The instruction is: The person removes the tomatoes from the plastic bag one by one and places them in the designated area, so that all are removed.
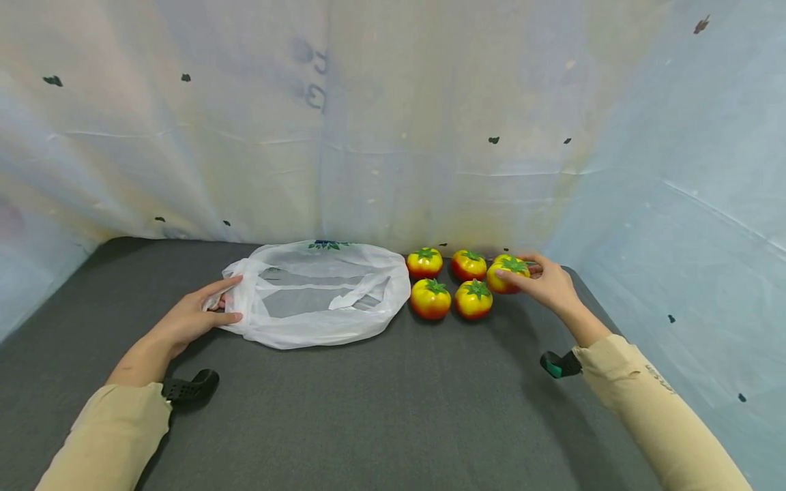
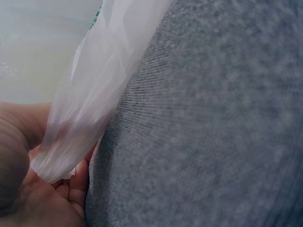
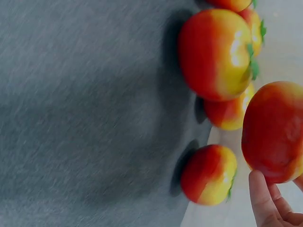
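Observation:
A white plastic bag (image 1: 319,334) lies spread with its mouth open on the dark grey tabletop. At its left end my left hand (image 1: 193,317) holds the gathered plastic; in the left wrist view the bag's bunched end (image 2: 61,161) sits between thumb and curled fingers. My right hand (image 1: 549,279) grips a red-and-yellow tomato (image 1: 507,278) with a green leafy top, and the right wrist view shows this tomato (image 3: 274,132) raised off the table. Several similar tomatoes stand right of the bag, among them a front one (image 1: 430,300) and one next to it (image 1: 473,300).
A pale sheet (image 1: 393,136) with dark marks rises behind the table (image 1: 393,416), and a bluish sheet (image 1: 688,225) stands along the right side. The back-row tomatoes (image 1: 424,263) are near the rear sheet.

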Available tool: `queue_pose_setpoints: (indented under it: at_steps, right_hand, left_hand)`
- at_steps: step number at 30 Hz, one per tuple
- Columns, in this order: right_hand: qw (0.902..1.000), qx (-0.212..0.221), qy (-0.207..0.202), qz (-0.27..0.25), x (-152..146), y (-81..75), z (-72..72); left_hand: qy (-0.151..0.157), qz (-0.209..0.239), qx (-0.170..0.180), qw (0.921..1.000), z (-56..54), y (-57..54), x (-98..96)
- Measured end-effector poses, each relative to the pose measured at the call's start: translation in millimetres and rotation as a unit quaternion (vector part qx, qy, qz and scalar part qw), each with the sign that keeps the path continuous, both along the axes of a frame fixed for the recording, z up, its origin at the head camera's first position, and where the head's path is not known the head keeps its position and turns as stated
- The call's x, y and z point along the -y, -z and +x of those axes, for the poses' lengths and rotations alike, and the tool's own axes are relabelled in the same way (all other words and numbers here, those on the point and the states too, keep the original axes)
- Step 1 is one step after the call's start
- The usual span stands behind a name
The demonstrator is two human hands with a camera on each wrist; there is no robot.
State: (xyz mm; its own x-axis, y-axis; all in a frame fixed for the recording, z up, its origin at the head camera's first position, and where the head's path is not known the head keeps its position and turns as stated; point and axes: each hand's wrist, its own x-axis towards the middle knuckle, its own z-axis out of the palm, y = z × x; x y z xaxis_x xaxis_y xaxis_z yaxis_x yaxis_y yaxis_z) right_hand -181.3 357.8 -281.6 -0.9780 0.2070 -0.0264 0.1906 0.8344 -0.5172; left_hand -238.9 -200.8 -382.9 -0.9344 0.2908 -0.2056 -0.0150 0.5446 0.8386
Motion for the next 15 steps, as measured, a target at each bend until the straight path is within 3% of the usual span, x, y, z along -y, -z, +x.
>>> queue_pose_setpoints:
  at_steps: [8, 15]
  right_hand:
    - [0.9996, 0.018, -0.003, 0.02, -16, 16.8, 1.2]
    - [0.999, 0.034, -0.003, 0.028, -19, 22.2, 2.5]
  left_hand:
    - [-0.011, -0.006, 0.003, 0.9999, 1.9, 4.3, -1.1]
    - [-0.008, 0.001, -0.009, 0.9999, 1.5, 2.4, -0.7]
